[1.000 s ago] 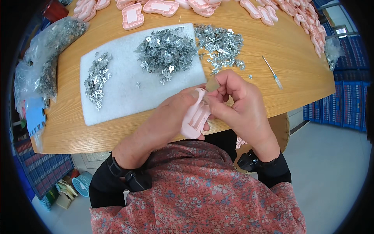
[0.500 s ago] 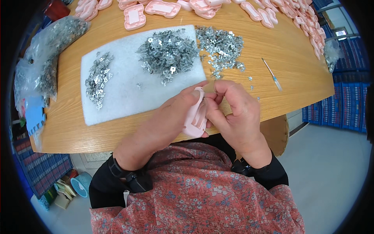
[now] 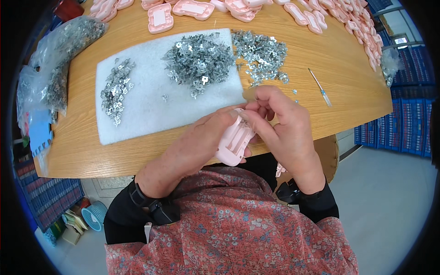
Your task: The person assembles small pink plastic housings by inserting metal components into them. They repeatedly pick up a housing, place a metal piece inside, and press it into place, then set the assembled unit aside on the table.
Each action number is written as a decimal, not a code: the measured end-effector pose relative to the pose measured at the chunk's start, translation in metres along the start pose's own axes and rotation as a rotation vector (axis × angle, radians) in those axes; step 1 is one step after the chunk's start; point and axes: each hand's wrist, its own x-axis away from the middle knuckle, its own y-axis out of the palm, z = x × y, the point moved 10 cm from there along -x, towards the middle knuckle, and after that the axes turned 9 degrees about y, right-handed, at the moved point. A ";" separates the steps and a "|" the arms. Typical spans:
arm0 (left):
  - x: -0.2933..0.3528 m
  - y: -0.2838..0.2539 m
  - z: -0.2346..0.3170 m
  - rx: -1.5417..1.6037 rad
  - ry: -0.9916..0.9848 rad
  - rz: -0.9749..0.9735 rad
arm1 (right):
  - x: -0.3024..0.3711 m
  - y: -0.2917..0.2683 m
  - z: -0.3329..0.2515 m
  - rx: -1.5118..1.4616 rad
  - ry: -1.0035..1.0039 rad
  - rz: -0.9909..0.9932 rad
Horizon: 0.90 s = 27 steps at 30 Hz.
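Head view: the left hand (image 3: 201, 142) holds a pink plastic case (image 3: 234, 142), fingers wrapped beneath it. The right hand (image 3: 284, 126) pinches narrowly at the case's upper end. Beyond the fingers, metal clips (image 3: 199, 62) lie heaped on white foam (image 3: 146, 110) on the table (image 3: 339, 68).

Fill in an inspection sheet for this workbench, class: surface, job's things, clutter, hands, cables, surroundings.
Surface: round wooden table with a white foam pad on it.
Job's things: pink plastic casing; three piles of small metal clips.
Clutter: row of pink casings at the far edge; bags of clips; thin screwdriver.
Hands: left hand holds the pink plastic casing; right hand pinches at its top end.
Cables: nothing seen.
Surroundings: blue crates; small blue basket on the floor.
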 end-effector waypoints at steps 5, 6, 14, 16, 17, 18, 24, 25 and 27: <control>-0.002 0.000 0.008 0.199 0.027 0.002 | 0.006 -0.008 0.015 -0.121 0.128 -0.017; -0.002 0.000 0.010 0.225 0.023 0.012 | 0.008 -0.006 0.019 -0.106 0.134 -0.035; 0.000 0.003 0.012 0.270 0.037 -0.026 | 0.008 -0.009 0.023 -0.163 -0.011 0.045; -0.001 0.003 0.014 0.241 0.047 -0.003 | 0.012 -0.015 0.009 -0.012 -0.160 0.129; -0.001 0.004 0.015 0.238 0.049 -0.003 | 0.013 -0.015 0.004 -0.002 -0.169 0.141; -0.001 0.005 0.016 0.237 0.050 -0.003 | 0.014 -0.014 0.000 0.009 -0.177 0.153; -0.002 0.010 0.015 0.221 0.031 0.019 | 0.016 -0.013 -0.010 0.080 -0.211 0.227; -0.002 0.011 0.015 0.230 0.031 0.015 | 0.017 -0.013 -0.012 0.102 -0.218 0.233; -0.001 0.012 0.016 0.201 0.031 -0.001 | 0.018 -0.013 -0.014 0.146 -0.230 0.246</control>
